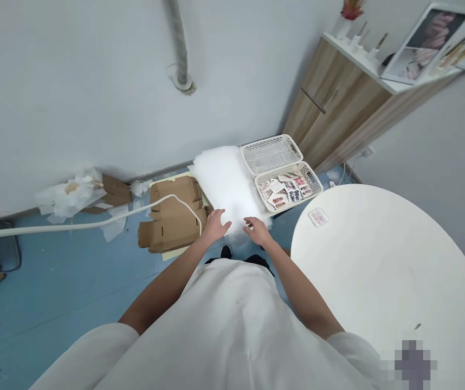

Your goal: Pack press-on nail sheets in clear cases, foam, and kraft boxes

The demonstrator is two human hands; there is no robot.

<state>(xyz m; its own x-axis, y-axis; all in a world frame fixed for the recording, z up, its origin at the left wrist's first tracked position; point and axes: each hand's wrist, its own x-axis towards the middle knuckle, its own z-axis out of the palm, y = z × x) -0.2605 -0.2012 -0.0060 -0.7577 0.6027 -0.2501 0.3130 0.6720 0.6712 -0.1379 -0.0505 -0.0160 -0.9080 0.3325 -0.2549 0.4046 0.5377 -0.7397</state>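
My left hand (215, 226) hovers at the near left edge of a stack of white foam sheets (223, 176), its fingers apart. Across a small gap, my right hand (258, 232) is held over the stack's near right edge, thumb and fingers spread. Neither hand grips anything; whether the fingertips touch the sheets I cannot tell. Left of the stack lie flattened brown cardboard boxes (173, 214). On its right, a white basket (312, 176) holds several small cards with coloured false nails. Behind that one, another white basket (265, 143) contains clear plastic pieces.
A round white table (379, 260) stands at right with a small clear case (318, 217) near its edge. A white tube (94, 223) crosses from the left over the cardboard. Crumpled packaging (73, 192) lies along the wall. A wooden cabinet (338, 103) fills the back right.
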